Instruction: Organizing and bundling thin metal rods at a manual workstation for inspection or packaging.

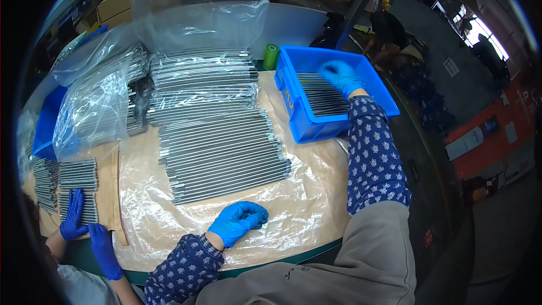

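My left hand (237, 223), in a blue glove, rests over the plastic-covered table with its fingers curled in and no object visible in them. In front of it lies a wide row of thin metal rods (226, 155), side by side, with short fittings at their ends. My right hand (341, 78), also gloved, is inside the blue plastic bin (322, 130) at the right, above a layer of dark, shiny rods (322, 95). Its fingers are smeared and partly turned away, so whether they hold a rod does not show.
A co-worker's gloved hands (101, 251) touch smaller rod bundles (79, 175) at the left. Clear plastic bags (93, 104) cover more rods there. A green roll (271, 56) stands beside the bin. Behind the rods, clear sheeting (200, 8) hangs. Another person (388, 31) bends beyond the table.
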Motion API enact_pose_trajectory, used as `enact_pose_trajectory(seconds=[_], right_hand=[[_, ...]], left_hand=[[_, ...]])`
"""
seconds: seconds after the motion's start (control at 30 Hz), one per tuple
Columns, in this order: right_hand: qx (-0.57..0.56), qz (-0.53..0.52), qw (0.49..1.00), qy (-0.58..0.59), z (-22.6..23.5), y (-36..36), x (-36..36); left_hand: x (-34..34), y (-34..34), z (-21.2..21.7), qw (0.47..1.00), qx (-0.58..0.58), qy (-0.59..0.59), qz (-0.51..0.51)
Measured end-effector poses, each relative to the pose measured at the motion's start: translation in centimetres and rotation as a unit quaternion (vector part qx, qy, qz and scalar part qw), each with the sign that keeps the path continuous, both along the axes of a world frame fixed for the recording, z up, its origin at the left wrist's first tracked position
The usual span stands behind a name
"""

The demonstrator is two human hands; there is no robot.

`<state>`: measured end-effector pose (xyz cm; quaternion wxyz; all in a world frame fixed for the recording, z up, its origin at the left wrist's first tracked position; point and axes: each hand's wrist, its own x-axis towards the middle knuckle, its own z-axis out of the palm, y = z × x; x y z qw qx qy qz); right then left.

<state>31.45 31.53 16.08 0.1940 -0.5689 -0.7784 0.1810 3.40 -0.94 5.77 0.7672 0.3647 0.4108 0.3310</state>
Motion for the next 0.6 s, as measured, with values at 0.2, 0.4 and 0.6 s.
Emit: enact_pose_trajectory(seconds=[0.2, 0.4, 0.6], right_hand=[[-0.107, 0.003, 0.963, -0.246, -0.6, -1.7, -0.3], [-0.150, -0.045, 0.929, -0.336, 0.4, -2.2, -0.9], [0.036, 0.199, 0.973, 0.113, 5.0, -13.4, -10.4]], left_hand=[[-0.1, -0.1, -0.2, 1.000, 0.010, -0.006, 0.007], [0.0, 0.4, -0.1, 0.999, 0.017, 0.025, -0.017], [-0.7, -0.3, -1.2, 0.998, 0.056, 0.015, 0.004]])
